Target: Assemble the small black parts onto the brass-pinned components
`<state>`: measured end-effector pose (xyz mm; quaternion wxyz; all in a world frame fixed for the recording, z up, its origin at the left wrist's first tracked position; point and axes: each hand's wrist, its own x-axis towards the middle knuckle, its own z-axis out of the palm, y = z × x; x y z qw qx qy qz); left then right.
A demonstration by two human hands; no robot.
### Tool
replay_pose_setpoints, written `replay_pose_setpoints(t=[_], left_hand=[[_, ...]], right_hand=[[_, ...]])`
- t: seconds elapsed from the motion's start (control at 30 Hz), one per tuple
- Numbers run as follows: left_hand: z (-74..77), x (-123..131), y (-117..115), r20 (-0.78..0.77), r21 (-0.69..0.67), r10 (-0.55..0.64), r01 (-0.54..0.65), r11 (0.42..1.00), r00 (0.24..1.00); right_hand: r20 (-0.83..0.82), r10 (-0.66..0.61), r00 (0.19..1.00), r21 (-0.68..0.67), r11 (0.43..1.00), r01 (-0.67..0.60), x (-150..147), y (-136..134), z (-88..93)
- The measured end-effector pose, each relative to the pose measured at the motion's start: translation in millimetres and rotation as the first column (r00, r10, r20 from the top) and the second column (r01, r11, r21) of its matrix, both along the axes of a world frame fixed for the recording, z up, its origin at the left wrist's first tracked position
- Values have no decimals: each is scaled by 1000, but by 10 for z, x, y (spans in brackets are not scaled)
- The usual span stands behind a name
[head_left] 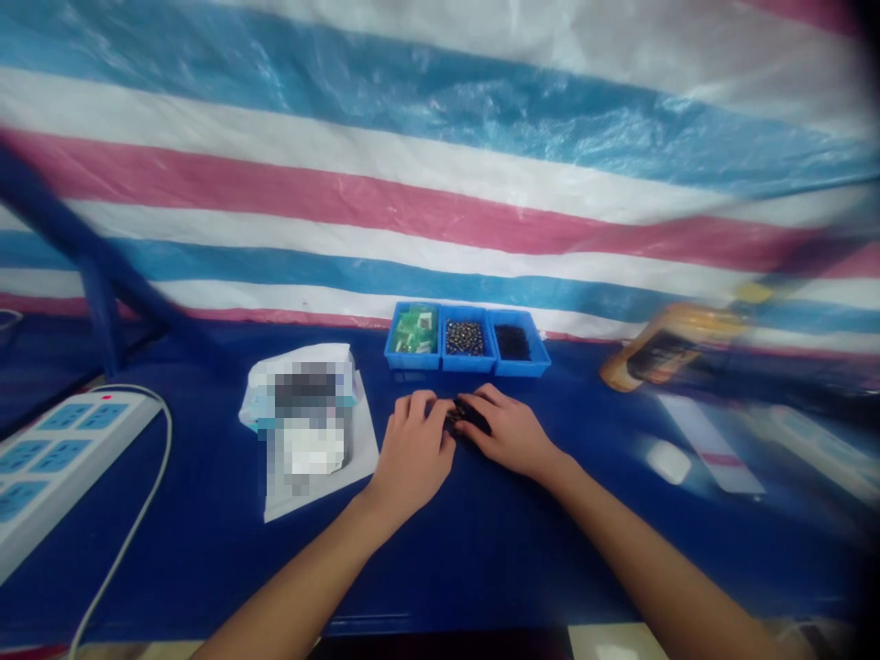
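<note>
"What do the hands hold in the head view?"
"The left hand [414, 449] and right hand [514, 429] both pinch a black thing [478, 414] between them, mostly hidden by fingers."
"Nearby?"
"Three trays [467, 364] beyond; one bottle [670, 346], blurred, right; one power strip [72, 467], cut off, left."

L hand [416, 451], R hand [514, 431] close tog., half-curled; both palm-down

Striped sheeting [440, 197] (glossy in places) as backdrop, dark blue tabletop [509, 550], blue frame [55, 215] at left
</note>
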<state>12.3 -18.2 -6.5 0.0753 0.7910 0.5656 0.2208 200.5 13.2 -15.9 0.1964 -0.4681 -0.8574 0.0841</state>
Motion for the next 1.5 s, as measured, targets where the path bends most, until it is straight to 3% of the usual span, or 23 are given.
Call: replay_pose_setpoints(t=[0.27, 0.47, 0.83, 1.2, 1.4, 1.5], left_hand=[[-99, 4, -2, -51, -13, -86, 85, 996, 995], [-169, -8, 25, -107, -35, -144, 141, 989, 984], [-158, -15, 27, -89, -13, -174, 173, 985, 981], [-75, -15, 83, -16, -28, -141, 141, 990, 990], [-35, -12, 80, 12, 5, -134, 134, 991, 991], [-26, -8, 60, -43, 65, -57, 60, 996, 997]], right_hand=[[27, 60, 998, 80, 995, -62, 51, -53, 81], [105, 88, 991, 39, 995, -92, 84, -68, 99], [143, 28, 989, 89, 995, -41, 51, -77, 10], [-52, 120, 991, -3, 993, -120, 77, -32, -42], [6, -73, 997, 54, 996, 72, 103, -36, -18], [40, -70, 997, 39, 997, 68, 138, -32, -23]])
